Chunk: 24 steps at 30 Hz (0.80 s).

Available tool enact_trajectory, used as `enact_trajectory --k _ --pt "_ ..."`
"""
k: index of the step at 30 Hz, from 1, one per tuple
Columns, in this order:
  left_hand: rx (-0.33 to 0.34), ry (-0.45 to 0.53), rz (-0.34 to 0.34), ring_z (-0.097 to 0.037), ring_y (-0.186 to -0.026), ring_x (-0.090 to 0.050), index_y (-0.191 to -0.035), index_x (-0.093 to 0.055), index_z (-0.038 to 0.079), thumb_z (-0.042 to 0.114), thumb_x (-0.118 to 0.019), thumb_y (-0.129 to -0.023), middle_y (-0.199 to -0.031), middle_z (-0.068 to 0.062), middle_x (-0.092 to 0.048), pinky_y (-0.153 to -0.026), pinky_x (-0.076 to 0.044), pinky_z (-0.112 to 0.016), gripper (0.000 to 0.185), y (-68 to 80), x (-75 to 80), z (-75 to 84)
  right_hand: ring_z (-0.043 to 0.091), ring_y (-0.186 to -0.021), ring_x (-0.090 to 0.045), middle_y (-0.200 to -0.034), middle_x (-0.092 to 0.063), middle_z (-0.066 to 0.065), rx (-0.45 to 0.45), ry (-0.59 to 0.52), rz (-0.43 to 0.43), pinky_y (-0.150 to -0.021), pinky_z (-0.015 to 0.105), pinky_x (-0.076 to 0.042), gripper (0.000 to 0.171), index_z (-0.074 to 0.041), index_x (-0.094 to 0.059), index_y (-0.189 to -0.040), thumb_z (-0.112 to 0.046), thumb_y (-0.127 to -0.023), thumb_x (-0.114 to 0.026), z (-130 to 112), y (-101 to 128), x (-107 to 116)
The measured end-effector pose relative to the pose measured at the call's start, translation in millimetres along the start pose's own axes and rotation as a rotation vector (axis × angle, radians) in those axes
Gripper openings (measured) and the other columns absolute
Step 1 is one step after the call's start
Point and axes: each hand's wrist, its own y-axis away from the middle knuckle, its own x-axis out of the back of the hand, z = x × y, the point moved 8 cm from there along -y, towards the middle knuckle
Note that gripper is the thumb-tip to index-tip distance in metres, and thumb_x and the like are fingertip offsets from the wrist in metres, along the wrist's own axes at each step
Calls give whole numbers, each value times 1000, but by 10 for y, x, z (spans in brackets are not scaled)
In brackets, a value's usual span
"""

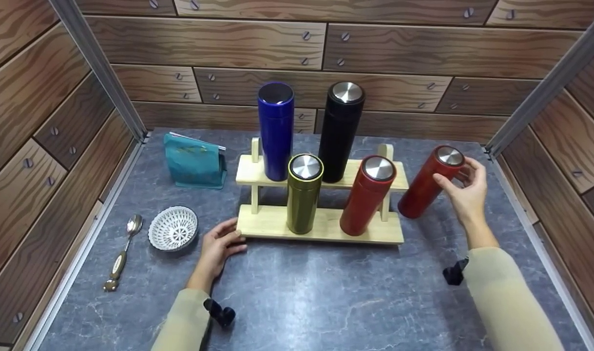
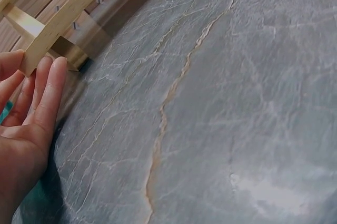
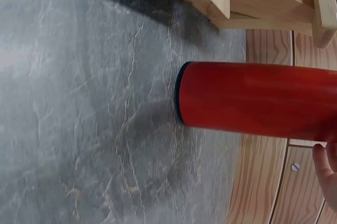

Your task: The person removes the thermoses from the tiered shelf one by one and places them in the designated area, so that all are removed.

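My right hand [image 1: 467,195] grips a red thermos [image 1: 426,187] near its steel-topped lid, thumb on the near side. The thermos stands beside the right end of a two-tier wooden rack [image 1: 321,236]; in the right wrist view its dark base [image 3: 182,93] is right at the tabletop. At the rack's lower left corner, my left hand [image 1: 218,251] pinches the end of the bottom shelf [image 2: 39,50] between thumb and fingers. A blue thermos [image 1: 277,131] and a black thermos [image 1: 340,136] occupy the upper shelf. Below them stand an olive-green thermos [image 1: 302,200] and another red thermos [image 1: 367,200].
Left of the rack are a teal pouch [image 1: 194,163], a white openwork bowl [image 1: 173,228] and a spoon [image 1: 123,253] with a decorated handle. Wood-patterned panels [image 1: 258,44] enclose the grey marbled table [image 1: 321,302] at the back and sides.
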Motion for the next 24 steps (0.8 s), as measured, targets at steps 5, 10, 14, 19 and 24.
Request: enact_trajectory --k 5,10,14,19,24 --pt "-7 -1 -1 -26 -77 -60 -127 -50 -4 -6 -60 -83 -108 -15 -59 -66 -57 -41 46 2 -1 1 18 -92 -57 -105 -59 5 -1 -81 -1 -70 17 -50 59 -2 -50 -121 10 -69 -76 71 -30 114" --pt "-7 6 7 -26 -76 -60 -126 -51 -4 -6 -61 -82 -106 -14 -59 -64 -58 -40 45 2 0 5 18 -89 -59 -105 -60 7 -11 -134 -11 -69 16 -53 58 -2 -51 -120 12 -69 -74 176 -84 207" --pt "1 1 6 -26 -77 -60 -127 -51 -3 -5 -62 -83 -107 -14 -59 -64 -58 -40 46 2 -9 -1 17 -85 -62 -101 -61 9 9 -148 -14 -69 16 -54 54 2 -52 -119 14 -71 -72 137 -92 268" --pt "1 -10 3 -27 -78 -60 -128 -50 -3 -3 -62 -83 -109 -14 -58 -64 -57 -40 46 -2 -11 -4 16 -81 -63 -100 -61 14 76 -152 -10 -70 16 -53 47 3 -54 -116 14 -73 -70 -44 -86 350" --pt "-4 -14 -2 -27 -79 -60 -128 -50 -3 -3 -62 -83 -110 -16 -58 -65 -57 -40 46 0 -2 -3 17 -83 -62 -102 -61 15 115 -158 -23 -70 16 -53 47 2 -54 -116 13 -73 -70 -226 -79 382"
